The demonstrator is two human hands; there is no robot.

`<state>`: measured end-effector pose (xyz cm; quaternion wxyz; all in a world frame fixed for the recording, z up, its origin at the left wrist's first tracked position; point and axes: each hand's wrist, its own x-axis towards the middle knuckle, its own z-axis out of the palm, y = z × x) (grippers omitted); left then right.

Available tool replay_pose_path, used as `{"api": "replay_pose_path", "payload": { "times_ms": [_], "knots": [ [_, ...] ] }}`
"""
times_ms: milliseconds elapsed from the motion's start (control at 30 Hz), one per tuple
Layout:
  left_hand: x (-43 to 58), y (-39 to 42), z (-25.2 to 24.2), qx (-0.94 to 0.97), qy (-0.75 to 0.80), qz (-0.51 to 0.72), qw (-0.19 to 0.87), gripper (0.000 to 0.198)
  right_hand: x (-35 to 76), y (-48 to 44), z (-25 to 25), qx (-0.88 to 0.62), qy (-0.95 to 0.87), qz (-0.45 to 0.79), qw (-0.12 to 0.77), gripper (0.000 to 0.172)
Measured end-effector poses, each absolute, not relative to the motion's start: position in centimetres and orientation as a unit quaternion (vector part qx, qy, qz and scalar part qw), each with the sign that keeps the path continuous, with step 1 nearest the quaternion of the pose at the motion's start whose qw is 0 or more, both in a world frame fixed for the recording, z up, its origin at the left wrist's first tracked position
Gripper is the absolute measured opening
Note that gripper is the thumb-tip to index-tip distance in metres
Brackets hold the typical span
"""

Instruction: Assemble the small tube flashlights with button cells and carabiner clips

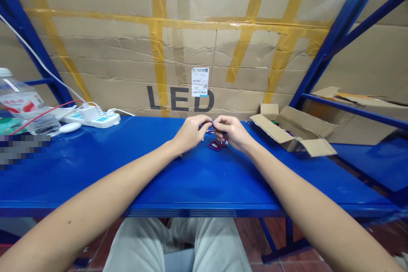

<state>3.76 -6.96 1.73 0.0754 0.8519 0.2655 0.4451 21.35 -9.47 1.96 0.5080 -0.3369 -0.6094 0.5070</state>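
Above the middle of the blue shelf top, my left hand (190, 131) and my right hand (235, 132) meet at the fingertips. Both are closed in a pinch around something small and dark, mostly hidden by the fingers. On the surface just below my right hand lie several small coloured carabiners (213, 146), purple, red and green among them. A few small metallic pieces show between and beside the hands, too small to name.
An open cardboard box (293, 129) with small coloured items stands to the right. At left are a white power strip (92, 117) with plugs and cables, a white oval object (70, 127) and a plastic bottle (27, 104). A large taped carton (127, 59) rises behind.
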Motion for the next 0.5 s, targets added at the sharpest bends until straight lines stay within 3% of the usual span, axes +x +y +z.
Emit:
{"api": "replay_pose_path", "payload": {
  "times_ms": [267, 400, 500],
  "knots": [
    [3.7, -7.0, 1.3, 0.876, 0.280, 0.392, -0.009, 0.026, 20.6, -8.3, 0.7, -0.361, -0.620, 0.422, 0.554, 0.039],
    [3.7, -7.3, 1.2, 0.900, 0.292, 0.322, -0.041, 0.050, 20.3, -8.0, 0.1, -0.370, -0.599, 0.446, 0.553, 0.040],
    [3.8, -7.3, 1.2, 0.914, 0.288, 0.281, -0.048, 0.055, 19.9, -8.0, -0.2, -0.369, -0.594, 0.452, 0.554, 0.040]
  ]
}}
